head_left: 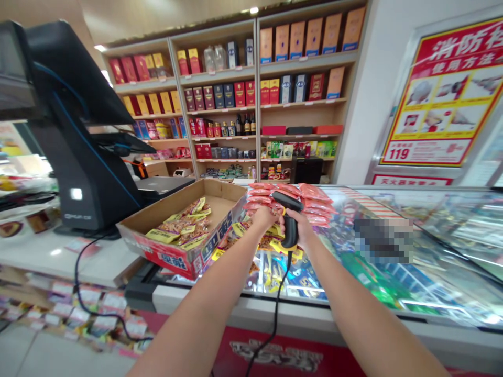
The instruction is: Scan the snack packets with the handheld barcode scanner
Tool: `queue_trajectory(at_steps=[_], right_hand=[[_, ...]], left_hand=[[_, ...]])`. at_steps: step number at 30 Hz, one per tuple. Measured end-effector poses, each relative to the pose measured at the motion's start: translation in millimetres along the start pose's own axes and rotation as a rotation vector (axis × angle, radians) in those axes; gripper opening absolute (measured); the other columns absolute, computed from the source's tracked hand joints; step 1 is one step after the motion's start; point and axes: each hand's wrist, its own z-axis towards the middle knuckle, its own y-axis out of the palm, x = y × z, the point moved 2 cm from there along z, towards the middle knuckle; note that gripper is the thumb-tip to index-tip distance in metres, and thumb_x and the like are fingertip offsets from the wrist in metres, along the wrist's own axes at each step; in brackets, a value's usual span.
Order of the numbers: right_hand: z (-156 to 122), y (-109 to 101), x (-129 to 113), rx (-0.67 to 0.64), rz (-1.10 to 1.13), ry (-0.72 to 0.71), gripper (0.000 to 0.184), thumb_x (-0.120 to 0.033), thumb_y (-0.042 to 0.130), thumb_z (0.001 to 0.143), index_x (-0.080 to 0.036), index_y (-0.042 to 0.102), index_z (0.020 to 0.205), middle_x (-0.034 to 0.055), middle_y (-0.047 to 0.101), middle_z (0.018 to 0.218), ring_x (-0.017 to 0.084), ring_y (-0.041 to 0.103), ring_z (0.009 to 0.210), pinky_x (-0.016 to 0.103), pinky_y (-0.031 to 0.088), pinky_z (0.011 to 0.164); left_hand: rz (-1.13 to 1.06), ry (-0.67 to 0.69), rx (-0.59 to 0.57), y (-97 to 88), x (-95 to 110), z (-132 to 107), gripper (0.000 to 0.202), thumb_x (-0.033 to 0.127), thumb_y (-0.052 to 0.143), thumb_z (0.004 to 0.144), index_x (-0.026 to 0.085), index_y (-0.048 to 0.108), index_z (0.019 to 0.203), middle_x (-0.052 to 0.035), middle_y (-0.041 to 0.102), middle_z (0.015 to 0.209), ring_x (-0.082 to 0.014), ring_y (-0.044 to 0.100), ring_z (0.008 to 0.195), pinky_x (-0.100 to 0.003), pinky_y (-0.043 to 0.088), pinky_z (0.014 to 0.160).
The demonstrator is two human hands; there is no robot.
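My right hand [303, 226] is wrapped round the handle of a black barcode scanner [291, 233], its head tilted over stacked pink packets [314, 196]. A black cable hangs from the handle. Close on the scanner's left is my left hand [265, 217], its fingers curled at the packets; whatever they grip is hidden. Brown snack bags with yellow labels [271, 243] lie beneath my hands on the glass-topped freezer [251, 309]. To the left, an open cardboard box [226, 195] has more of these bags [184, 230] in it.
A black checkout terminal [90, 167] stands on the white counter [35, 256] at left. Shelves [220, 112] of boxes and bottles line the back wall. Colourful packs [361, 277] show through the freezer glass. A red and yellow poster [444, 94] hangs at right.
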Motion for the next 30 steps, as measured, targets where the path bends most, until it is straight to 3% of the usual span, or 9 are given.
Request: queue_trajectory(at_steps=[2, 4, 9, 13, 17, 19, 23, 27, 30], right_hand=[[-1, 0, 0, -0.027, -0.011, 0.0, 0.023, -0.036, 0.067, 0.068, -0.019, 0.055, 0.079, -0.0024, 0.059, 0.055, 0.011, 0.051, 0.04, 0.023, 0.043, 0.038], [-3, 1, -3, -0.057, -0.019, -0.022, 0.024, -0.037, 0.067, 0.068, -0.019, 0.056, 0.08, -0.0023, 0.059, 0.056, 0.011, 0.051, 0.041, 0.024, 0.043, 0.039], [-10, 7, -8, -0.082, -0.071, -0.057, 0.023, -0.038, 0.066, 0.07, -0.019, 0.058, 0.08, -0.0027, 0.058, 0.057, 0.011, 0.051, 0.041, 0.024, 0.044, 0.039], [-12, 10, -3, -0.092, -0.153, -0.01, 0.025, -0.036, 0.069, 0.067, -0.018, 0.058, 0.08, -0.0017, 0.06, 0.056, 0.012, 0.053, 0.04, 0.024, 0.045, 0.037], [-15, 13, 1, -0.132, -0.224, 0.012, 0.029, -0.036, 0.072, 0.065, -0.017, 0.057, 0.081, -0.0015, 0.06, 0.054, 0.012, 0.053, 0.039, 0.024, 0.044, 0.037], [-17, 15, -1, -0.151, -0.221, 0.009, 0.031, -0.037, 0.071, 0.064, -0.017, 0.056, 0.081, -0.0018, 0.06, 0.054, 0.012, 0.053, 0.038, 0.023, 0.044, 0.037], [-22, 19, -5, -0.181, -0.183, 0.013, 0.033, -0.039, 0.071, 0.062, -0.019, 0.054, 0.081, -0.0022, 0.06, 0.055, 0.011, 0.053, 0.038, 0.023, 0.043, 0.036], [-24, 22, 0, -0.24, -0.241, 0.027, 0.03, -0.039, 0.069, 0.065, -0.019, 0.053, 0.08, -0.001, 0.061, 0.055, 0.013, 0.054, 0.039, 0.023, 0.044, 0.038], [-22, 23, 8, -0.301, -0.319, -0.001, 0.028, -0.04, 0.068, 0.068, -0.017, 0.054, 0.075, 0.0001, 0.06, 0.055, 0.012, 0.054, 0.039, 0.023, 0.043, 0.038]], left_hand=[[-0.108, 0.099, 0.006, -5.6, 1, 0, 0.021, 0.021, 0.07, 0.063, 0.018, 0.053, 0.052, -0.001, 0.057, 0.053, -0.0183, 0.059, 0.061, -0.03, 0.044, 0.065], [-0.195, 0.142, 0.097, -19.4, -7, -1, 0.023, 0.015, 0.069, 0.061, 0.018, 0.049, 0.051, 0.0027, 0.051, 0.05, -0.0146, 0.053, 0.056, -0.027, 0.043, 0.062], [-0.533, -0.015, 0.34, -53.7, -52, -14, 0.017, 0.021, 0.067, 0.065, 0.018, 0.05, 0.064, 0.0052, 0.051, 0.054, -0.0116, 0.053, 0.056, -0.024, 0.044, 0.061], [-0.886, 0.002, 0.276, -52.3, -70, -26, 0.027, 0.021, 0.067, 0.064, 0.018, 0.052, 0.087, 0.0025, 0.063, 0.066, -0.0132, 0.061, 0.063, -0.026, 0.048, 0.066], [-1.128, 0.155, 0.268, -46.5, -63, -27, 0.023, 0.026, 0.066, 0.067, 0.018, 0.053, 0.085, -0.0007, 0.064, 0.075, -0.0133, 0.062, 0.071, -0.027, 0.049, 0.072], [-1.235, 0.111, 0.172, -43.9, -63, -25, 0.017, 0.031, 0.062, 0.072, 0.019, 0.051, 0.078, 0.0003, 0.057, 0.067, -0.0114, 0.056, 0.061, -0.025, 0.046, 0.062], [-1.335, -0.066, -0.173, -38.8, -70, -28, 0.027, 0.04, 0.054, 0.081, 0.02, 0.045, 0.066, 0.0044, 0.032, 0.051, -0.0074, 0.027, 0.04, -0.021, 0.027, 0.04], [-1.459, -0.113, -0.252, -34.1, -75, -33, 0.03, 0.042, 0.05, 0.086, 0.02, 0.043, 0.066, 0.0048, 0.026, 0.052, -0.0064, 0.019, 0.04, -0.019, 0.021, 0.038], [-1.609, -0.165, -0.383, -26.7, -75, -34, 0.033, 0.036, 0.047, 0.089, 0.019, 0.038, 0.062, 0.0057, 0.022, 0.052, -0.0052, 0.017, 0.039, -0.016, 0.019, 0.037]])
